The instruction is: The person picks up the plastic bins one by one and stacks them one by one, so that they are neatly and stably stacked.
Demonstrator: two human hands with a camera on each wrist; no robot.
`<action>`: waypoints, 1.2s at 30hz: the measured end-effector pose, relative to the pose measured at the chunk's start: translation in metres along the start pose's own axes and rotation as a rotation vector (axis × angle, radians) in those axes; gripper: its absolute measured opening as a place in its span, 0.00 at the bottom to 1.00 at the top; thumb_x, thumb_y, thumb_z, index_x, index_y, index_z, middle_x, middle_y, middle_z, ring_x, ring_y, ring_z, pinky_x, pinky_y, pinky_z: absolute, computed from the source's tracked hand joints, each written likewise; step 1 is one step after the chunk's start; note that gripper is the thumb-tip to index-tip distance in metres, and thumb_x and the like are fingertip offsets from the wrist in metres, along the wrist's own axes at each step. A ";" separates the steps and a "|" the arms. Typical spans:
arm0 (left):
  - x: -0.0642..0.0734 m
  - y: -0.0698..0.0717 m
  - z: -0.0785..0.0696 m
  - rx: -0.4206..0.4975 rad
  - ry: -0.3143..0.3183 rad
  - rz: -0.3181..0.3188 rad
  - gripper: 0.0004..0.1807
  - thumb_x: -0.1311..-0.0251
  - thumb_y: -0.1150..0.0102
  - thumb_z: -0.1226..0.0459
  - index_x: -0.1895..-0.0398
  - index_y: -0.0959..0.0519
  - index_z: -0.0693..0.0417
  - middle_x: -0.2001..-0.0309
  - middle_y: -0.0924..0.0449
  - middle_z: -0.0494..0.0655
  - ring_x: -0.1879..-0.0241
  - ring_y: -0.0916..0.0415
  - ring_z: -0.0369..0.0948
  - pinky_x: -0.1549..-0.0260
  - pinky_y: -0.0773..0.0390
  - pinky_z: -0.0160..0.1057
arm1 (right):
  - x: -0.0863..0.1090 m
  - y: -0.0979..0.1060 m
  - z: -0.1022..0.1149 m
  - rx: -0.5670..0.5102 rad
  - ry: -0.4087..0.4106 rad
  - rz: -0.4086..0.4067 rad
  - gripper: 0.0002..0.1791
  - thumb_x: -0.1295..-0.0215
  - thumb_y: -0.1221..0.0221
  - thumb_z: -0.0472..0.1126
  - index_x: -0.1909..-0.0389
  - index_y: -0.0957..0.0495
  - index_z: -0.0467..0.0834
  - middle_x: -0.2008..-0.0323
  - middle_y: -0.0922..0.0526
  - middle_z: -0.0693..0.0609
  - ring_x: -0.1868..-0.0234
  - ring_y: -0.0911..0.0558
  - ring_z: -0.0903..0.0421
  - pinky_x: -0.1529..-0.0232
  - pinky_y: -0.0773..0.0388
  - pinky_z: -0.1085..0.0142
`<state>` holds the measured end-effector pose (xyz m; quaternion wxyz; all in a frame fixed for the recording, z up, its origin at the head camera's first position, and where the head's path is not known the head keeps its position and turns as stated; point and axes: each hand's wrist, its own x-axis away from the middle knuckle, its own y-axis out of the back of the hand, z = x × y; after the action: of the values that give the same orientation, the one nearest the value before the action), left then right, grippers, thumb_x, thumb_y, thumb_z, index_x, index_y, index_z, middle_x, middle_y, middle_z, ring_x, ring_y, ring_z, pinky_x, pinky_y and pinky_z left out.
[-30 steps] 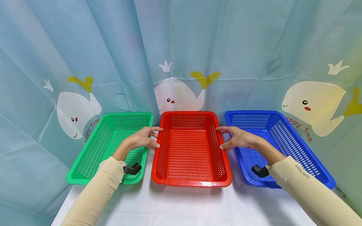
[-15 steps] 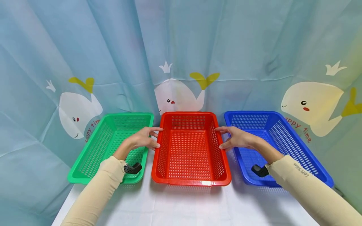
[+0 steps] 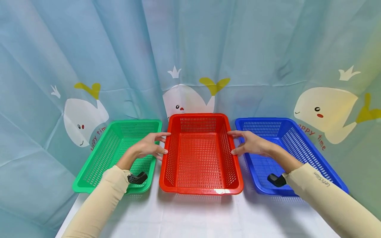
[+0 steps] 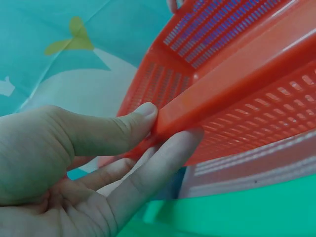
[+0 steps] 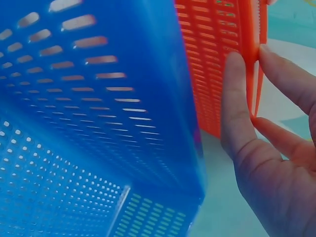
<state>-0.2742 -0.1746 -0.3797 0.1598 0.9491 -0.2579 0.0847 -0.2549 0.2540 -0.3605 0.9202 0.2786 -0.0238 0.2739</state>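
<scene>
A red plastic basket with slotted walls stands in the middle of the head view, its far end slightly raised. My left hand pinches its left rim. In the left wrist view, the thumb lies on one side of the red rim and a finger on the other. At the opposite side my right hand pinches the right rim. The right wrist view has its thumb and fingers on either side of the red rim. No contents are visible in the red basket.
A green basket stands to the left, beneath my left forearm. On the right is a blue basket, beneath my right forearm. All are on a white-covered table. Behind hangs a light blue curtain with whale prints.
The far end of the red basket has risen slightly, with both hands still gripping its side rims. The head view has shifted a little.
</scene>
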 end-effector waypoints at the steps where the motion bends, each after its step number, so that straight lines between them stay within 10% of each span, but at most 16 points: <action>1: 0.001 0.001 0.000 0.002 -0.009 -0.002 0.46 0.40 0.34 0.79 0.20 0.40 0.52 0.34 0.37 0.65 0.66 0.15 0.50 0.64 0.12 0.54 | 0.001 0.001 0.001 -0.002 0.008 -0.003 0.48 0.36 0.31 0.32 0.20 0.46 0.39 0.29 0.40 0.31 0.57 0.11 0.46 0.44 0.18 0.47; 19: 0.031 0.009 -0.021 0.041 -0.109 -0.027 0.44 0.37 0.33 0.74 0.20 0.39 0.44 0.30 0.38 0.61 0.60 0.14 0.52 0.56 0.14 0.54 | 0.023 0.011 0.018 -0.038 0.125 -0.092 0.49 0.37 0.28 0.40 0.19 0.43 0.48 0.30 0.34 0.41 0.60 0.11 0.45 0.39 0.22 0.46; 26: 0.038 0.013 -0.025 0.012 -0.163 -0.011 0.47 0.38 0.31 0.74 0.19 0.41 0.42 0.28 0.41 0.60 0.58 0.13 0.51 0.55 0.14 0.52 | 0.029 0.012 0.024 -0.101 0.152 -0.100 0.50 0.38 0.27 0.38 0.19 0.44 0.48 0.51 0.19 0.37 0.58 0.12 0.44 0.43 0.19 0.58; 36: 0.042 0.013 -0.024 0.021 -0.163 -0.012 0.47 0.39 0.31 0.75 0.19 0.40 0.42 0.28 0.40 0.59 0.58 0.13 0.51 0.56 0.14 0.51 | 0.029 0.009 0.025 -0.118 0.192 -0.089 0.49 0.38 0.28 0.36 0.19 0.44 0.45 0.53 0.18 0.35 0.57 0.12 0.44 0.44 0.18 0.59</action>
<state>-0.2469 -0.1970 -0.3438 0.1289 0.9560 -0.2634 0.0090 -0.2321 0.2609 -0.3292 0.9443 0.1974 0.0607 0.2563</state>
